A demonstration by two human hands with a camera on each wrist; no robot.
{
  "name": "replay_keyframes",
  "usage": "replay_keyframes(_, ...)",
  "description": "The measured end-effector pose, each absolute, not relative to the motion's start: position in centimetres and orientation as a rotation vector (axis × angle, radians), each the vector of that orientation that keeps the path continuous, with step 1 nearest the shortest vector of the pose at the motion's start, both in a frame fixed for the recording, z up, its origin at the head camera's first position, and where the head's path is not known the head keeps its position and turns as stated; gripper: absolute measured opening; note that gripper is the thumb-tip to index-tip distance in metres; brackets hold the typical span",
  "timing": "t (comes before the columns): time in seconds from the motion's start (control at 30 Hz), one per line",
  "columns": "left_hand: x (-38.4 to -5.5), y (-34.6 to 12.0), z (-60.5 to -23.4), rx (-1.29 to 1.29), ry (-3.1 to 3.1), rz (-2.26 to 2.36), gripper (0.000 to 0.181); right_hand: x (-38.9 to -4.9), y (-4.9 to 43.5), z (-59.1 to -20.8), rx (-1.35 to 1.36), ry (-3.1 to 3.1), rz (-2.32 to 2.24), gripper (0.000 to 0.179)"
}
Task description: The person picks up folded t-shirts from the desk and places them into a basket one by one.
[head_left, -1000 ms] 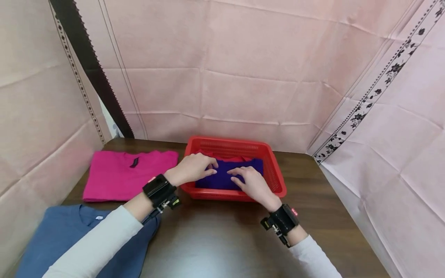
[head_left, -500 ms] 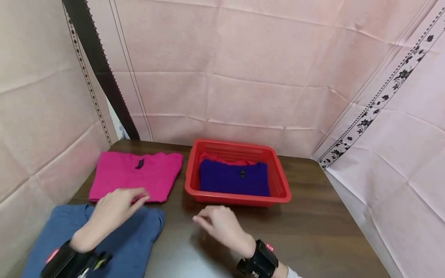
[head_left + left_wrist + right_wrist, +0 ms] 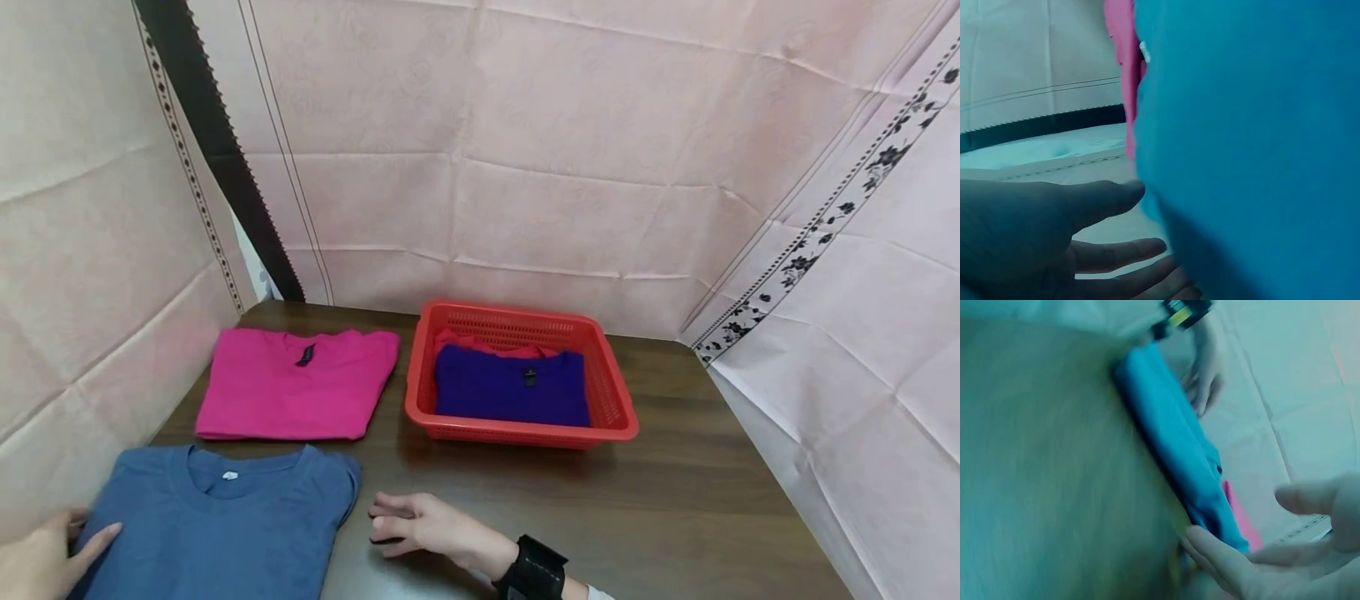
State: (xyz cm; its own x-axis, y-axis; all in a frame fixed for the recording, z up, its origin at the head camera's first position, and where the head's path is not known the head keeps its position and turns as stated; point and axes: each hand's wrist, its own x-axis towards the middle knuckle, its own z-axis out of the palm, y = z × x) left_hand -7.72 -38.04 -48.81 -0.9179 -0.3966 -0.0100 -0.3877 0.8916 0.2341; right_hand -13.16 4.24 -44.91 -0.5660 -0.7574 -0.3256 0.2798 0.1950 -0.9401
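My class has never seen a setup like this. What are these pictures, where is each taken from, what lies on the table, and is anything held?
No machine here, just a person's bare left hand and right hand. The wide view is taken from the head, looking forward and down; the two close ones from the wrists. On the wooden table lie a folded pink shirt and, nearer the person, a blue shirt. A red basket holds a purple-blue shirt, with red cloth showing past its far edge. The left hand is at the blue shirt's left edge, thumb and fingers parted; the right hand is off its other side. Neither clearly grips anything.
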Motion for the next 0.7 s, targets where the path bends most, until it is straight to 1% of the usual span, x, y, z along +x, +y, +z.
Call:
replay_keyframes(0.1, -7.9, -38.1, -49.2, 0.691, -3.082, -0.445, 0.063, -13.1, 3.7, -45.0, -0.313, 1.458, -1.606, 0.060)
replay_keyframes(0.2, -8.1, -37.8, -49.0, 0.792, -3.118, -0.577, 0.078, -13.1, 3.1, -45.2, -0.219, 1.372, -1.649, 0.062)
replay_keyframes(0.27, -8.1, -37.6, -48.8, 0.804, -3.174, -0.681, 0.088, -13.1, 2.6, -45.4, -0.164, 1.331, -1.679, 0.065)
replay_keyframes(0.37, -8.0, -37.5, -48.6, 0.719, -3.247, -0.823, 0.089, -13.2, 1.8, -45.7, -0.088, 1.293, -1.721, 0.069)
replay_keyframes(0.47, -7.9, -37.4, -48.8, 0.668, -3.266, -0.999, 0.077, -13.2, 0.9, -45.9, -0.048, 1.287, -1.746, 0.068)
replay_keyframes(0.57, -7.7, -37.1, -49.2, 0.675, -3.248, -1.143, 0.064, -13.0, 0.0, -46.0, -0.046, 1.308, -1.745, 0.062)
replay_keyframes(0.7, -7.5, -36.8, -49.3, 0.648, -3.244, -1.204, 0.062, -12.1, -0.9, -45.8, -0.050, 1.294, -1.762, 0.053)
